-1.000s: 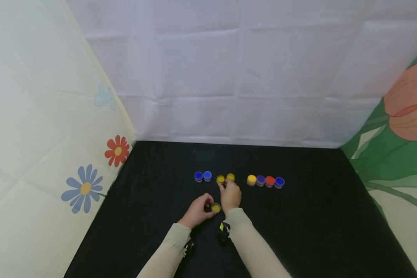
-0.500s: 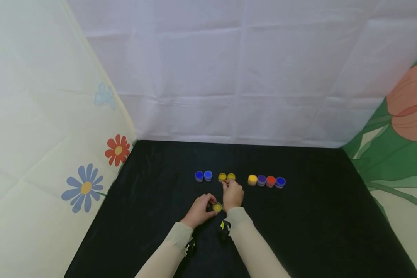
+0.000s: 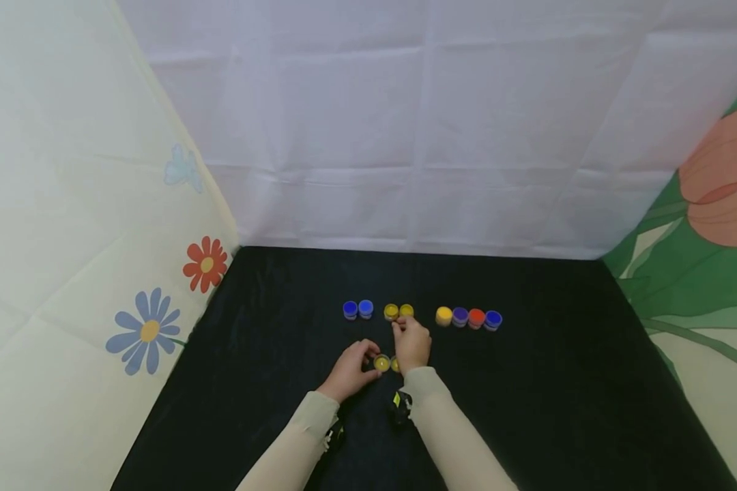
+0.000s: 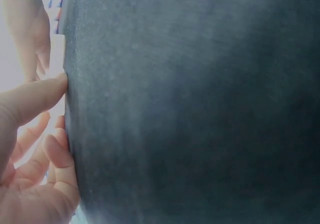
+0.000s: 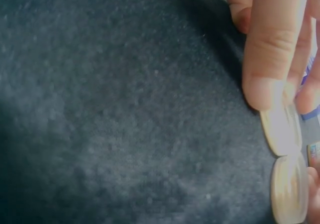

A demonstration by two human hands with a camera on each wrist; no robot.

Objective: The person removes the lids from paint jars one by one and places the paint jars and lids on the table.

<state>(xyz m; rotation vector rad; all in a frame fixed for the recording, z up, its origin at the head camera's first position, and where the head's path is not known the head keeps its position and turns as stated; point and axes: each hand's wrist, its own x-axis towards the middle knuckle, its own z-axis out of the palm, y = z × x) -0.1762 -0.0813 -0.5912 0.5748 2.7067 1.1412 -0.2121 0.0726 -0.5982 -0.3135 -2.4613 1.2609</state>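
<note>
"Thumb and fingers of your left hand (image 3: pixel 347 372) curl in, nearly closed, around the left yellow disc (image 3: pixel 381 363). It sits right at your fingertips, over the black cloth (image 3: pixel 270 354)."

"And past that grip?"

"Two blue pots (image 3: pixel 350 311) stand side by side, beyond your left fingers and well apart from them."

"So what has just changed for you?"

"Look immediately right of your left grip. Half a second ago you see one disc there in the head view; now the right yellow disc (image 5: pixel 282 131) peeks out beside it, partly covered by your right hand (image 3: pixel 413 344). The right wrist view shows the two edges touching. I'd judge that your front discs now make a pair."

"Do you have hold of that second one?"

"It looks so. Your right thumb lies against it with fingertips behind, a narrow pinch. How firmly you grip, I cannot tell."

"Anything just beyond those fingers?"

"Two yellow pots (image 3: pixel 391 312). Your fingertips overlap the farther-right one in the head view, and whether you touch it is unclear."

"Then to the right of your grip?"

"A row of four pots (image 3: pixel 460 316), yellow, purple, red and blue, apart from your hand."
</note>
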